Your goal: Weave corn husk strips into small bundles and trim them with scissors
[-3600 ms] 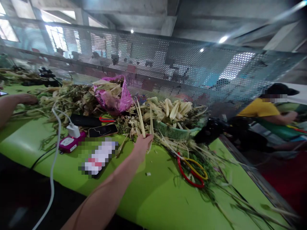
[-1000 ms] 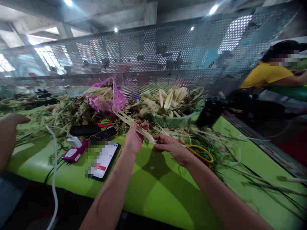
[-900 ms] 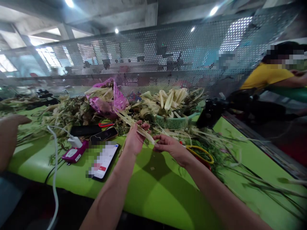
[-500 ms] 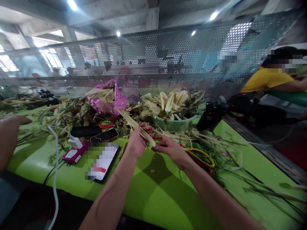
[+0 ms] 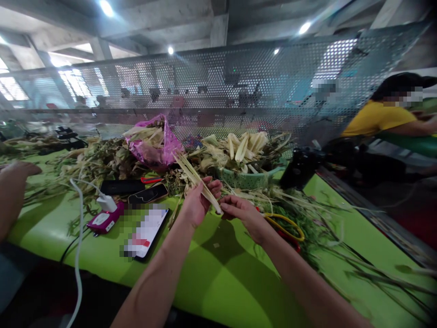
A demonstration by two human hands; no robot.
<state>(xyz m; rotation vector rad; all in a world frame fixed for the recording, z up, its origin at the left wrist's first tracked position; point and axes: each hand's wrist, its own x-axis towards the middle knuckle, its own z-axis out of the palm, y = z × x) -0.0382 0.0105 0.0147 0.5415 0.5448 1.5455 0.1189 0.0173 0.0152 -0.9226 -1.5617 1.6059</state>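
Observation:
My left hand [image 5: 198, 203] is closed around a long pale strip of corn husk [image 5: 193, 175], pressing it with the thumb. The husk slants from upper left to lower right, its narrow end below my fingers. My right hand [image 5: 241, 212] pinches with thumb and fingertips at that lower end. Behind my hands stands a green basket [image 5: 247, 179] heaped with pale husks [image 5: 243, 148]. To its left, a pink plastic bag [image 5: 150, 155] also holds husks.
Phones [image 5: 145, 233] and a purple power socket [image 5: 106, 217] with a white cable lie left on the green table [image 5: 218, 284]. Yellow-handled scissors [image 5: 287, 223] rest among green stems at right. A black cylindrical object [image 5: 299, 166] stands beside the basket. Another person's hand [image 5: 20, 175] reaches in at left.
The husk has turned slightly steeper, and its upper part looks more split into strands. My right hand has shifted a little at the lower end; my left hand barely moved.

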